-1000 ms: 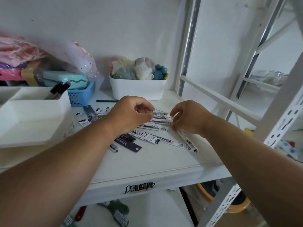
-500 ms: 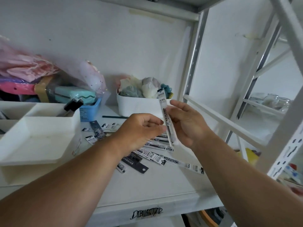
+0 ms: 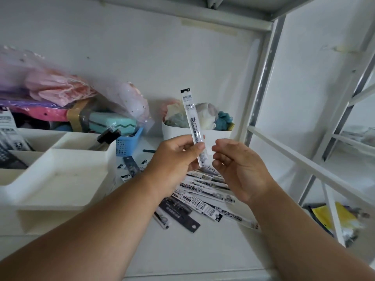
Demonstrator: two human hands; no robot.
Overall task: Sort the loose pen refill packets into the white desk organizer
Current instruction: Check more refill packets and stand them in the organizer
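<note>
L hand pinches one pen refill packet btwn thumb and fingers near its lower third; packet stands almost upright, black header tab at top, slightly tilted, raised above the shelf. R hand sits just beside the packet's lower end, fingers loosely curled, holding nothing; can't tell if fingertips touch the packet edge.

Under and behind both hands: pile of loose refill packets spread on the shelf surface, mostly white w/ black print, overlapping at angles. One dark packet w/ a hang hole lies at the front of the pile. A few more packets lie nearer the organizer.

White desk organizer at L, several compartments; front tray part looks bare, back L compartments hold some packets, a black-capped item pokes from the back R compartment.

Behind: blue basket w/ a teal case, clear plastic bag w/ pink stuff, white bin w/ cloth-like items. Metal rack upright at R.
</note>
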